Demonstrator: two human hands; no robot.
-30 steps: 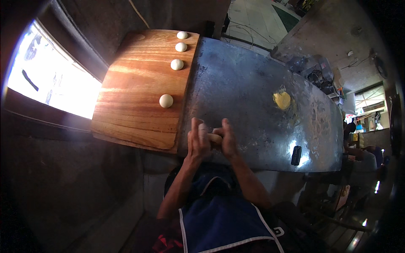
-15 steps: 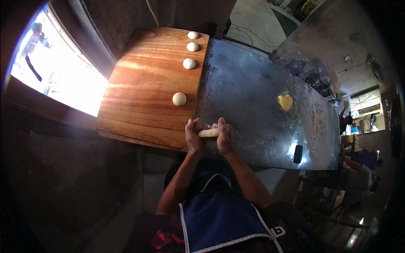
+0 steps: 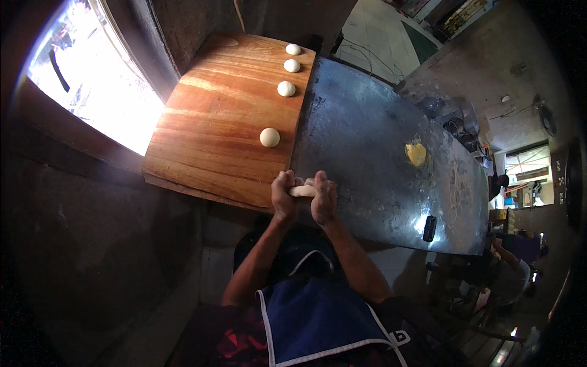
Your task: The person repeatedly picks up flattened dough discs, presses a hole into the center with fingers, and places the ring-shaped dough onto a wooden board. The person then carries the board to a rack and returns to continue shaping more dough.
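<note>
A pale piece of dough (image 3: 302, 191) stretches between my two hands, over the near edge of the table. My left hand (image 3: 283, 194) is closed around its left end, by the corner of the wooden board (image 3: 208, 116). Around the right end my right hand (image 3: 324, 198) is closed too, above the dark metal tabletop (image 3: 354, 122). Parts of the dough are hidden by my fingers. Several round dough balls (image 3: 269, 137) lie in a row along the right side of the board, the closest one a little beyond my left hand.
A yellow lump of fat or dough (image 3: 416, 155) sits on the metal top at the right. Nearer its front edge lies a small black object (image 3: 430, 229). Dark equipment (image 3: 461, 125) stands at the far right side. Another person (image 3: 510, 269) is at the right. A bright opening (image 3: 92, 85) is at the left.
My fingers have curled more tightly around the dough. It now looks slightly shorter between my hands. The whole view has shifted and turned a little.
</note>
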